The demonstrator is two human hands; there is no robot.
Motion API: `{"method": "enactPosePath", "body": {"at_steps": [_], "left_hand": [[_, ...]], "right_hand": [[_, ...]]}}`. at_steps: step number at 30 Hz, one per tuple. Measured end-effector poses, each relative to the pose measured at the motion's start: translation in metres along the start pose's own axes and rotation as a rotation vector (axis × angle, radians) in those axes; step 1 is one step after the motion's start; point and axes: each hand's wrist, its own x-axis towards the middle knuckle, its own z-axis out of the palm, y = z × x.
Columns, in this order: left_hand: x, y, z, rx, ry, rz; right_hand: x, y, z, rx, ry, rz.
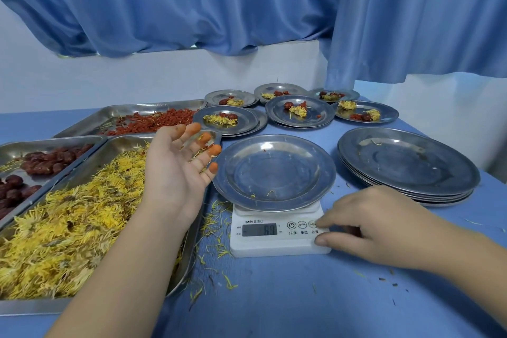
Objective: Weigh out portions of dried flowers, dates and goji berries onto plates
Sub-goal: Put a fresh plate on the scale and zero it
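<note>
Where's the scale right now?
In the head view, the scale sits front and centre under a plate, between the flower tray on its left and the right hand touching its buttons.

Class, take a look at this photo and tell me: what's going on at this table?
A person is portioning dried ingredients. The right hand touches the buttons of a scale carrying a nearly bare plate; the left hand hovers open over the tray of dried flowers. Trays of dates and goji berries lie beside it, filled plates sit at the back, and spare plates are stacked right.
</note>
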Motion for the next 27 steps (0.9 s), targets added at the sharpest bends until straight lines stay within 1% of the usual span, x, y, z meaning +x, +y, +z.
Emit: {"method": "enactPosePath", "body": {"at_steps": [4, 8, 11, 14, 17, 21, 24, 27], "left_hand": [[0.000, 0.000, 0.000, 0.005, -0.009, -0.001], [-0.001, 0.000, 0.001, 0.007, -0.011, -0.005], [-0.002, 0.000, 0.001, 0.014, -0.014, -0.005], [-0.003, 0.001, 0.003, 0.047, -0.058, -0.009], [-0.005, 0.000, 0.005, 0.139, -0.149, 0.002], [-0.010, -0.003, 0.011, 0.237, -0.292, -0.060], [-0.014, -0.003, 0.014, 0.262, -0.324, -0.053], [-0.016, -0.001, 0.018, 0.332, -0.335, -0.034]], "right_hand": [[0.001, -0.010, 0.006, -0.036, 0.006, 0.043], [0.007, -0.019, 0.006, 0.032, -0.005, 0.165], [0.009, -0.021, 0.005, 0.067, -0.005, 0.207], [0.007, -0.022, 0.009, 0.069, 0.066, 0.195], [0.006, -0.022, 0.016, 0.046, 0.141, 0.147], [0.012, -0.022, 0.021, 0.161, 0.276, 0.222], [0.014, -0.023, 0.022, 0.185, 0.323, 0.293], [0.011, -0.026, 0.016, 0.179, 0.404, 0.259]]}}
